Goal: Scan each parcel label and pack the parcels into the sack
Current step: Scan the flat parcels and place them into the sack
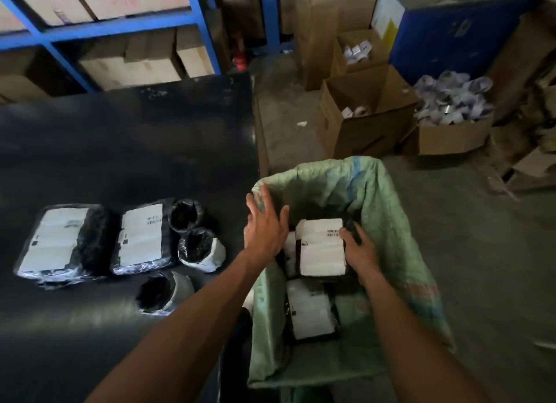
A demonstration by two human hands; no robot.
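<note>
Five wrapped parcels lie on the dark desk [120, 150]: two flat ones [60, 240] with broad labels, then three small rolls [201, 249]. They look light, soft and slick in black film; edges offer the surest hold. Further right, the left hand [264, 225] hovers spread, holding nothing, at the green sack [388, 222] rim. The right hand [358, 249] grips a labelled parcel [322, 247] inside the sack.

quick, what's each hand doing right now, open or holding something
Left hand: open, fingers straight, over the sack rim.
Right hand: grips the labelled parcel inside the sack.
</note>
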